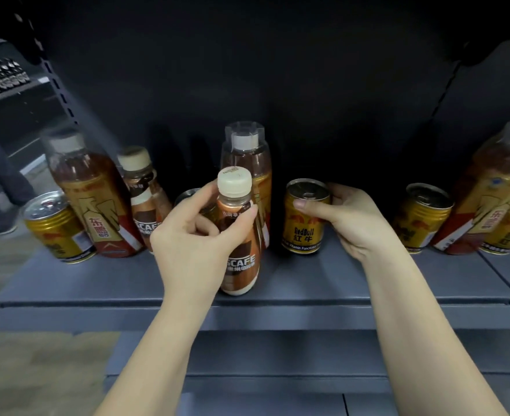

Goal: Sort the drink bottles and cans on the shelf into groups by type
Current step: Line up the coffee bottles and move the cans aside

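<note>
Sorting underway: left hand (187, 238) grips a Nescafe bottle (239, 235) near the shelf (368, 283) front, right hand (347, 217) wraps a Red Bull can (305, 219) mid-shelf; next, likely bottle goes left beside its twin (145, 196), can to other cans

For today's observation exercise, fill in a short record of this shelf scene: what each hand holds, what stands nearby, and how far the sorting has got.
left hand: grips a coffee bottle, lifted off the shelf
right hand: grip on a Red Bull can standing on the shelf
left of the hands: a gold can, a tall tea bottle, a second coffee bottle
sorting: types mixed
</note>
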